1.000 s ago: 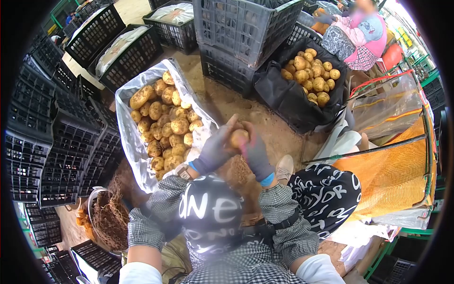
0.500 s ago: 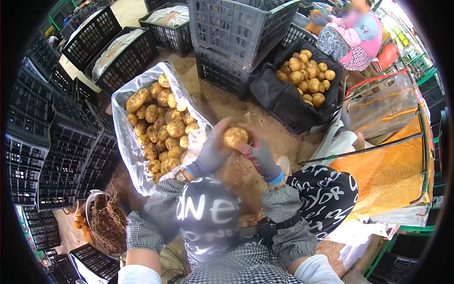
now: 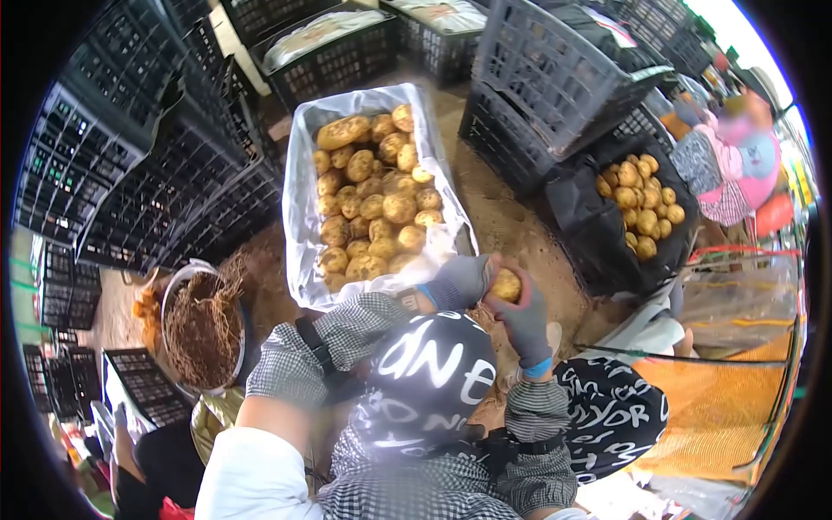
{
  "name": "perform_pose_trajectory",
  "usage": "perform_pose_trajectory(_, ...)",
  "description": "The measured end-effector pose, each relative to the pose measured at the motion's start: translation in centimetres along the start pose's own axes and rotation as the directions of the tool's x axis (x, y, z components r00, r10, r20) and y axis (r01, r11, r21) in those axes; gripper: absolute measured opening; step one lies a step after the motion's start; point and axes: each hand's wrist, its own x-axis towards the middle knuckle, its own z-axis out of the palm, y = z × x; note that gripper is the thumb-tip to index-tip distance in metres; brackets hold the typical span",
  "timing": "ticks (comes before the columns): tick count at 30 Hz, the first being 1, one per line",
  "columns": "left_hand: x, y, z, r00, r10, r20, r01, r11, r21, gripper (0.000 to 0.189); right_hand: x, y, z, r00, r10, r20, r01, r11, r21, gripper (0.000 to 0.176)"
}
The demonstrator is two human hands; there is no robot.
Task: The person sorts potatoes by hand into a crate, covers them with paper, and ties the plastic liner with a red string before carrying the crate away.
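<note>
Potato (image 3: 506, 285) sits up in front of me, above the bare ground and just beyond my knee, clasped between the thumb and fingers of my gloved right hand (image 3: 525, 317). My gloved left hand (image 3: 458, 280) is right beside it, fingertips bent toward its near side; I cannot tell whether they press on it or only brush it. I judge the step in hand to be working over this single piece, though whether I am turning it, rubbing it or looking it over is unclear. Whatever the next move, it calls for a secure right-hand hold, with the left fingers free to shift and clear of the white liner (image 3: 297, 204) of the full crate close by my left wrist.

Much is covered. My right fingers hide the underside of the potato, and my left palm is turned from view. My left sleeve (image 3: 364, 325) and the bunched liner mask the crate's near corner. In the dark-lined crate (image 3: 579, 212), only the top potatoes show. At upper right, the hands of a seated co-worker (image 3: 737, 165) are too small to read. The picture's edges bend into black, and a blur smudges the bottom centre.
</note>
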Motion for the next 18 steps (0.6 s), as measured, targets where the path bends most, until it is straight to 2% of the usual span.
perform_pose_trajectory(1, 0.0, 0.1, -0.1, 0.994, -0.031, -0.105, 0.035, 0.999, 0.036, 0.03, 0.2, 0.2, -0.9, 0.964, 0.259, 0.063, -0.266, 0.925, 0.27, 0.038)
perform_pose_trajectory(2, 0.2, 0.7, -1.9, 0.971, -0.131, -0.199, 0.135, 0.991, 0.004, 0.024, 2.0, 2.0, -4.0, 1.0, -0.016, 0.009, 0.016, 1.0, -0.017, 0.032)
perform_pose_trajectory(3, 0.8, 0.9, -4.3, 0.932, -0.232, -0.28, 0.232, 0.972, -0.034, 0.021, 3.6, 2.9, -6.1, 0.979, -0.197, -0.057, 0.205, 0.949, 0.237, 0.027)
perform_pose_trajectory(4, 1.0, -1.7, -5.5, 0.863, -0.066, -0.501, 0.033, 0.997, -0.073, 0.025, 5.2, 3.8, -8.2, 0.921, -0.371, -0.12, 0.383, 0.801, 0.46, 0.025)
perform_pose_trajectory(5, 1.5, -3.9, -7.0, 0.806, -0.099, -0.583, 0.012, 0.988, -0.151, 0.031, 6.0, 2.1, -9.2, 0.904, -0.295, -0.309, 0.418, 0.764, 0.493, 0.026)
perform_pose_trajectory(6, 1.9, -6.7, -8.8, 0.848, -0.17, -0.502, 0.247, 0.965, 0.091, 0.033, 6.8, 0.3, -10.1, 0.85, -0.206, -0.485, 0.465, 0.727, 0.505, 0.028)
perform_pose_trajectory(7, 1.2, -6.9, -10.4, 0.854, -0.235, -0.464, 0.345, 0.923, 0.168, 0.038, 6.6, 1.1, -10.5, 0.852, -0.153, -0.501, 0.452, 0.699, 0.555, 0.034)
perform_pose_trajectory(8, 1.1, -9.4, -10.5, 0.883, -0.301, -0.36, 0.414, 0.862, 0.292, 0.045, 6.2, 1.9, -10.9, 0.851, -0.104, -0.515, 0.444, 0.665, 0.6, 0.041)
perform_pose_trajectory(10, 1.5, -13.4, -9.2, 0.914, -0.321, -0.25, 0.401, 0.811, 0.426, 0.051, 5.1, 2.2, -8.9, 0.879, -0.074, -0.471, 0.355, 0.763, 0.54, 0.041)
perform_pose_trajectory(13, 2.9, -15.5, -7.2, 0.947, -0.293, -0.129, 0.296, 0.647, 0.703, 0.052, 3.5, 1.7, -5.0, 0.923, -0.05, -0.38, 0.234, 0.859, 0.455, 0.04)
perform_pose_trajectory(14, 3.4, -15.4, -7.5, 0.937, -0.321, -0.135, 0.329, 0.687, 0.648, 0.053, 3.0, 1.6, -4.1, 0.937, -0.04, -0.348, 0.196, 0.884, 0.424, 0.04)
perform_pose_trajectory(16, 4.1, -15.1, -8.6, 0.919, -0.372, -0.128, 0.381, 0.757, 0.531, 0.055, 2.2, 2.5, -2.8, 0.922, -0.196, -0.334, 0.267, 0.946, 0.182, 0.04)
perform_pose_trajectory(17, 4.5, -14.9, -10.1, 0.896, -0.444, -0.015, 0.418, 0.831, 0.367, 0.062, 1.9, 2.9, -2.6, 0.913, -0.262, -0.313, 0.294, 0.954, 0.058, 0.039)
perform_pose_trajectory(18, 4.6, -13.7, -10.6, 0.909, -0.41, -0.07, 0.415, 0.88, 0.233, 0.066, 1.8, 3.0, -2.5, 0.928, -0.227, -0.295, 0.268, 0.957, 0.108, 0.039)
